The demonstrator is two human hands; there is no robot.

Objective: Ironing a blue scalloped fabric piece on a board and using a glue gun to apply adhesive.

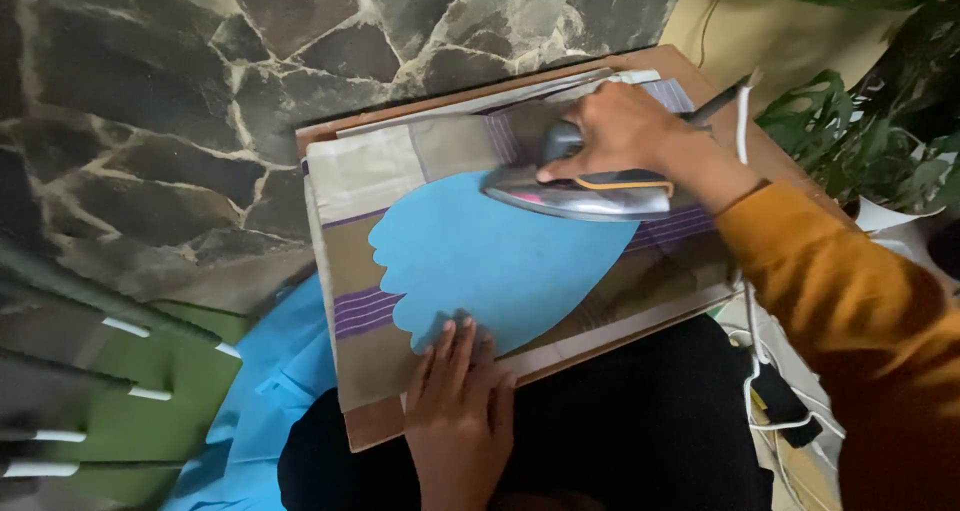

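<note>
Keep left hand [458, 411] flat on blue cloth [490, 261], clear of iron [585, 189] gripped by right hand [625, 131], gliding slowly.

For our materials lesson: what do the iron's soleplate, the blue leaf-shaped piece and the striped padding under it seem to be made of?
Iron: the soleplate looks like polished metal, since it is shiny and reflective.
Blue leaf-shaped piece: probably matte felt or thin fabric, flat with a cleanly cut scalloped edge; paper cannot be ruled out.
Striped padding: seemingly woven cloth, folded, with beige panels and purple stripes.
</note>
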